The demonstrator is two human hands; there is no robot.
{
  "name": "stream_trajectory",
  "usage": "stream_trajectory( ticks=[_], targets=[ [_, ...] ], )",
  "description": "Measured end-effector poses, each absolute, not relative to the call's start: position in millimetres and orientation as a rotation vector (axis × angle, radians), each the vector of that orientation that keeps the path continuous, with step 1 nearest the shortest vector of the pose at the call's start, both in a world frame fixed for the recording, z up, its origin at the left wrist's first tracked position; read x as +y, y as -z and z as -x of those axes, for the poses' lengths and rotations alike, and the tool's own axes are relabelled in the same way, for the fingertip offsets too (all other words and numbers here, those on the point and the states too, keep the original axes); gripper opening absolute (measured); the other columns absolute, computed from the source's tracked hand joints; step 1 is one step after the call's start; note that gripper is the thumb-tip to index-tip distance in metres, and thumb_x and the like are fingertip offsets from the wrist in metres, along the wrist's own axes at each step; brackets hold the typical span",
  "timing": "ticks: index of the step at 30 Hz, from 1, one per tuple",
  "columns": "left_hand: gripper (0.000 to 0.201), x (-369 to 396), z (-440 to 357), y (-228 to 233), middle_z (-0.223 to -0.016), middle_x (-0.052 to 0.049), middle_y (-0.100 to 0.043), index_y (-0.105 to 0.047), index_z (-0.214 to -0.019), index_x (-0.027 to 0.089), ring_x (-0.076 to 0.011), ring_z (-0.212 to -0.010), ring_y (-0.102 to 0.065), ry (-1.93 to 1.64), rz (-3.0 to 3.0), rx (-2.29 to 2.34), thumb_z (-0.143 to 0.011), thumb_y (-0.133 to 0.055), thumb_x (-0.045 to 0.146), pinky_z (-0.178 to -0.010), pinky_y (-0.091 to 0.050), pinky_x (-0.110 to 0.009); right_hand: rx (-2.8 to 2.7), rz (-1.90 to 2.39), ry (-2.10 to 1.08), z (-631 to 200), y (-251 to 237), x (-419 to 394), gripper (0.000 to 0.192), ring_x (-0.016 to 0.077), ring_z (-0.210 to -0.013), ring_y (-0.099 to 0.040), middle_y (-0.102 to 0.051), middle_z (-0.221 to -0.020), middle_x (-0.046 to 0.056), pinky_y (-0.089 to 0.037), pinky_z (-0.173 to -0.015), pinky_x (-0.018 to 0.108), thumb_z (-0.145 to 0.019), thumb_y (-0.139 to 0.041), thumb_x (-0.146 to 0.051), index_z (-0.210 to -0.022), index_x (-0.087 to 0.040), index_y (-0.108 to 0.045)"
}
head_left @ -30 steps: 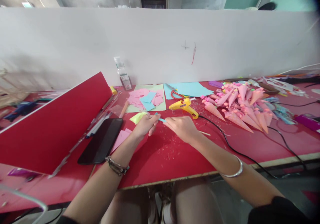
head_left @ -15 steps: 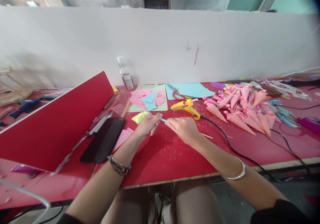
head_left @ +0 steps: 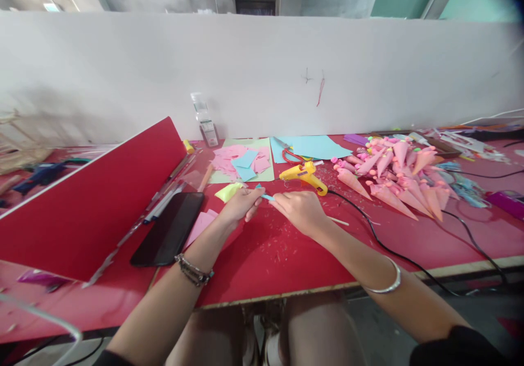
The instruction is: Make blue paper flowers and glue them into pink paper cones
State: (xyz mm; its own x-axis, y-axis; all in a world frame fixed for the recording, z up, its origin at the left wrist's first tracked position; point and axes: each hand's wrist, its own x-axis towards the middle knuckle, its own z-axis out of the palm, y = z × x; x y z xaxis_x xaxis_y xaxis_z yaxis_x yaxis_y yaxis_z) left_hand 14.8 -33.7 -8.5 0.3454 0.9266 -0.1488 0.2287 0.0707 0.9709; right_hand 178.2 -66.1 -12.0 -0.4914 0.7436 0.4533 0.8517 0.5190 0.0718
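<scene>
A narrow piece of blue paper (head_left: 267,197) spans the gap between my two hands, above the red tabletop. My left hand (head_left: 242,203) pinches its left end, and a blue tip pokes up past the fingers. At the other end, my right hand (head_left: 301,209) has its fingers closed on the paper, knuckles up. Just behind my left hand lies a bright yellow-green packet (head_left: 228,192). A yellow glue gun (head_left: 303,175) rests beyond my right hand, its black cord trailing right. A thin pale stick (head_left: 338,221) lies beside my right wrist.
Pink paper pieces (head_left: 223,159) and blue pieces (head_left: 245,161) lie on a pale green sheet. Red-handled scissors (head_left: 291,156) sit on blue sheets (head_left: 323,147). Many pink cones (head_left: 403,172) are heaped right. Left are a black phone (head_left: 168,229) and a standing red board (head_left: 94,202).
</scene>
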Motion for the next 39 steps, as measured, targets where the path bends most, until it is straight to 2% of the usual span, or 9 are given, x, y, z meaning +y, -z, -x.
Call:
stream_trajectory(
  ticks=[5, 8, 12, 15, 19, 22, 30, 39],
  targets=[
    [0.046, -35.2, -16.8, 7.2, -0.021, 0.007, -0.032, -0.035, -0.044, 0.018, -0.0041, -0.023, -0.025, -0.794, -1.549, 1.195, -0.082, -0.038, 0.043, -0.035, -0.021, -0.019, -2.379, 1.380, 0.328, -175.9, 10.8, -65.9, 0.032, 0.0111, -0.054, -0.054, -0.062, -0.061, 0.002, -0.019, -0.049, 0.024, -0.090, -0.032, -0.032, -0.076, -0.018, -0.057],
    [0.046, -36.5, -18.5, 4.9, -0.022, 0.007, -0.032, -0.034, -0.044, 0.018, -0.0046, -0.022, -0.027, -0.787, -1.604, 1.220, -0.083, -0.036, 0.043, -0.035, -0.022, -0.019, -2.326, 1.396, 0.156, -174.9, 9.3, -66.4, 0.035, 0.0108, -0.055, -0.054, -0.062, -0.062, 0.002, -0.021, -0.050, 0.024, -0.089, -0.033, -0.035, -0.073, -0.017, -0.058],
    [0.048, -37.5, -19.8, 4.5, -0.024, 0.006, -0.034, -0.033, -0.043, 0.018, -0.0057, -0.023, -0.031, -0.856, -1.748, 1.284, -0.084, -0.033, 0.044, -0.036, -0.025, -0.020, -2.184, 1.279, -0.310, -175.0, 7.4, -65.8, 0.041, 0.0082, -0.050, -0.051, -0.056, -0.051, -0.001, -0.029, -0.053, 0.021, -0.088, -0.034, -0.036, -0.058, -0.016, -0.053],
    [0.046, -37.6, -18.9, 5.2, -0.030, 0.006, -0.039, -0.038, -0.047, 0.017, -0.0061, -0.030, -0.037, -0.985, -1.918, 1.257, -0.084, -0.033, 0.043, -0.042, -0.031, -0.019, -2.030, 1.151, -0.712, -175.0, 6.7, -64.0, 0.039, 0.0069, -0.046, -0.048, -0.052, -0.046, -0.003, -0.033, -0.052, 0.019, -0.087, -0.035, -0.037, -0.057, -0.016, -0.050],
    [0.041, -37.5, -15.9, 4.5, -0.038, 0.006, -0.044, -0.045, -0.055, 0.016, -0.0058, -0.036, -0.039, -1.068, -2.010, 1.057, -0.085, -0.033, 0.042, -0.045, -0.033, -0.018, -1.803, 1.061, -1.192, -173.9, 5.5, -62.6, 0.032, 0.0044, -0.033, -0.035, -0.046, -0.042, -0.007, -0.026, -0.039, 0.018, -0.085, -0.038, -0.040, -0.067, -0.016, -0.051],
    [0.046, -37.7, -14.1, 3.6, -0.037, 0.005, -0.041, -0.044, -0.052, 0.016, -0.0049, -0.035, -0.036, -1.082, -1.962, 0.973, -0.085, -0.032, 0.045, -0.042, -0.031, -0.018, -1.722, 0.984, -1.378, -173.1, 4.1, -63.4, 0.031, 0.0035, -0.032, -0.032, -0.043, -0.040, -0.008, -0.023, -0.035, 0.017, -0.084, -0.039, -0.038, -0.067, -0.016, -0.050],
    [0.047, -35.7, -14.8, 7.8, -0.030, 0.007, -0.035, -0.039, -0.048, 0.016, -0.0036, -0.028, -0.030, -1.009, -1.806, 1.065, -0.082, -0.035, 0.048, -0.034, -0.022, -0.017, -1.807, 0.985, -1.318, -174.1, 4.1, -64.7, 0.030, 0.0030, -0.032, -0.036, -0.044, -0.042, -0.008, -0.026, -0.035, 0.015, -0.083, -0.041, -0.038, -0.067, -0.015, -0.050],
    [0.045, -34.9, -16.6, 7.1, -0.029, 0.007, -0.035, -0.037, -0.047, 0.017, -0.0036, -0.026, -0.030, -0.947, -1.744, 1.127, -0.081, -0.036, 0.047, -0.033, -0.022, -0.017, -2.019, 1.108, -0.855, -173.2, 5.3, -67.8, 0.032, 0.0048, -0.038, -0.041, -0.046, -0.043, -0.006, -0.030, -0.044, 0.017, -0.084, -0.039, -0.035, -0.061, -0.016, -0.049]
  ],
)
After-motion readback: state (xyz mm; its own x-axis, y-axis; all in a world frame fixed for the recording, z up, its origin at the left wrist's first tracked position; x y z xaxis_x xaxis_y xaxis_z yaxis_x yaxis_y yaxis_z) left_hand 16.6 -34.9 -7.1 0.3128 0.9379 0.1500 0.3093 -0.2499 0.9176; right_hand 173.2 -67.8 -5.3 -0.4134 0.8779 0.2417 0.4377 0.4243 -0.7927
